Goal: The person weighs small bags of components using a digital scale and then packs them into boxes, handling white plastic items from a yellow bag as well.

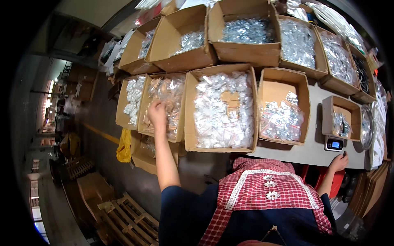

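Note:
My left hand (157, 115) reaches over a cardboard box (182, 133) of clear bags with brown pieces (174, 92). Its fingers are bent together, and whatever is between them is too small to tell. At the table's front edge rests my right hand (338, 162), fingers loosely extended and holding nothing that I can see. Just above it stands a small scale (333, 144) with a lit blue screen. Behind the scale is a small cardboard box (328, 110) with a few clear bags of metal parts (340, 125).
A large box (190, 123) of bagged white and silver parts stands in the middle, a smaller box (283, 74) to its right. More boxes (246, 53) form a back row. A yellow bag (123, 145) hangs at the left, and a wooden pallet (129, 219) lies on the floor.

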